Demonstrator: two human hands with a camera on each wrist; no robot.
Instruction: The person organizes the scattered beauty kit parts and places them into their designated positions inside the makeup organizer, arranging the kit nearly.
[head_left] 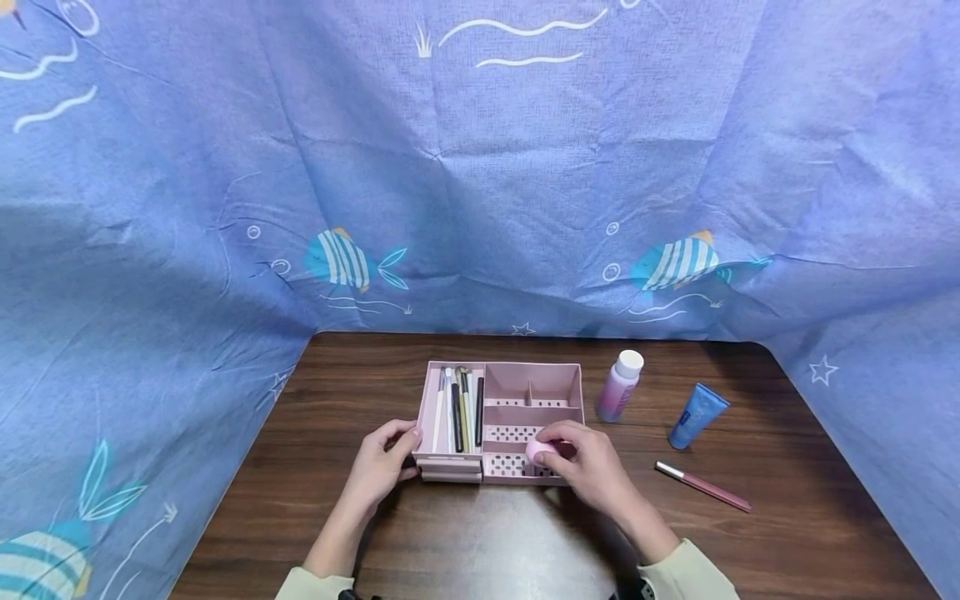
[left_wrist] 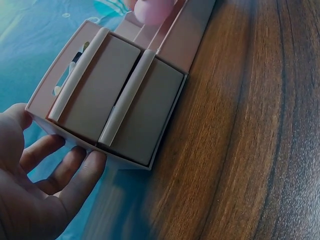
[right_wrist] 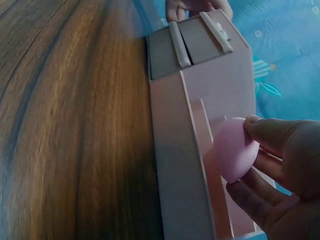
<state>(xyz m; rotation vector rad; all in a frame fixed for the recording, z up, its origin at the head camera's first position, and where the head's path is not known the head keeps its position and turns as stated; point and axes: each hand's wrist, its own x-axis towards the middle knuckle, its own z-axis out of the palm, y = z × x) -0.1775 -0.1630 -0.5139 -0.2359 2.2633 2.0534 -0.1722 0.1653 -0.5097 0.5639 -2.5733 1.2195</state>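
A pink desk organizer (head_left: 532, 368) with drawers at its front left stands on the table. My right hand (head_left: 588, 467) pinches a pink egg-shaped makeup sponge (right_wrist: 234, 149) between thumb and fingers, over the front compartments. At the organizer's left side, my left hand (head_left: 378, 462) grips the edge, thumb near the top and fingers lower on the side wall. Two drawer fronts (left_wrist: 145, 110) show in the left wrist view, both pushed in. Several makeup brushes and pencils (head_left: 459, 408) lie in the left top compartment. Part of the front right compartment is hidden behind my right hand.
Right of the organizer stands a pink-purple bottle (head_left: 619, 387) with a white cap. Farther right is a blue squeeze tube (head_left: 696, 417), and a dark pink pen-like stick (head_left: 705, 486) with a silver end lies before it. A blue fish-print cloth (head_left: 480, 208) hangs behind the brown table (head_left: 300, 467).
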